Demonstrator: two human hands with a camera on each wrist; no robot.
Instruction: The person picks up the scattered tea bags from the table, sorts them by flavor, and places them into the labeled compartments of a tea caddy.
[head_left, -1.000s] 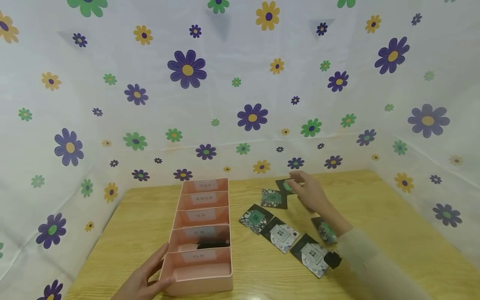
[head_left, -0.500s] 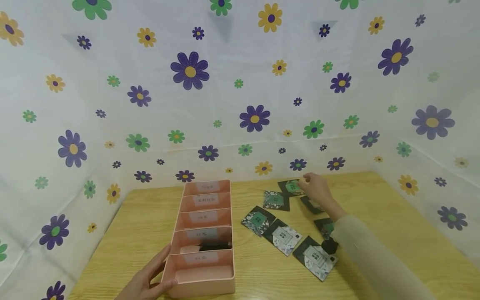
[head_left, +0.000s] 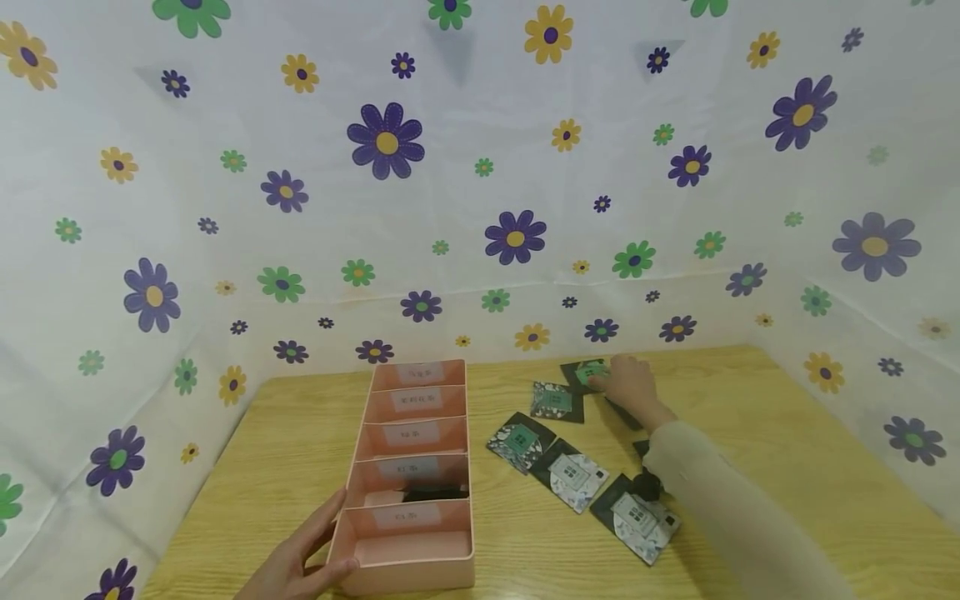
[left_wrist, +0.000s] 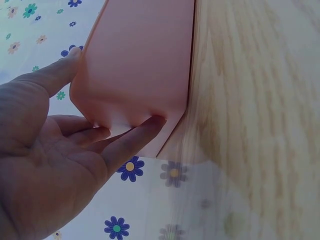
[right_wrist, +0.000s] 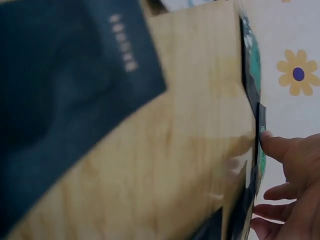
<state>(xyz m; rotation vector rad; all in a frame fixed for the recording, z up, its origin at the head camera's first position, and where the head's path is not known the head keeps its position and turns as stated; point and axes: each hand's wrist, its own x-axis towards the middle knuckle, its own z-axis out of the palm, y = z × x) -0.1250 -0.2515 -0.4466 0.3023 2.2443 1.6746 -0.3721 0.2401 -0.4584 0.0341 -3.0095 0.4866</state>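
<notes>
My left hand (head_left: 303,554) grips the front left corner of a long pink compartment box (head_left: 444,575), thumb on its front wall. In the left wrist view the fingers (left_wrist: 137,137) press against the pink box wall (left_wrist: 137,60). At the back right, my right hand (head_left: 630,387) is bent over a black-and-green sachet (head_left: 581,375) lying on the table. The right wrist view has the thumb (right_wrist: 275,145) on a sachet's edge and the other fingers curled beside it. I cannot tell whether they pinch it. A dark sachet (right_wrist: 80,75) fills that view's upper left.
Several more flat sachets lie right of the box, among them a green-labelled one (head_left: 517,440) and white-labelled ones (head_left: 573,475). A black packet (head_left: 435,493) sits in the box's second compartment from the front. Flowered white cloth (head_left: 450,192) surrounds the wooden table (head_left: 262,450).
My right hand drew back slightly to the right, then came lower over the far sachet, with fingers more curled. The left hand stays on the box. The whole view shifts a little.
</notes>
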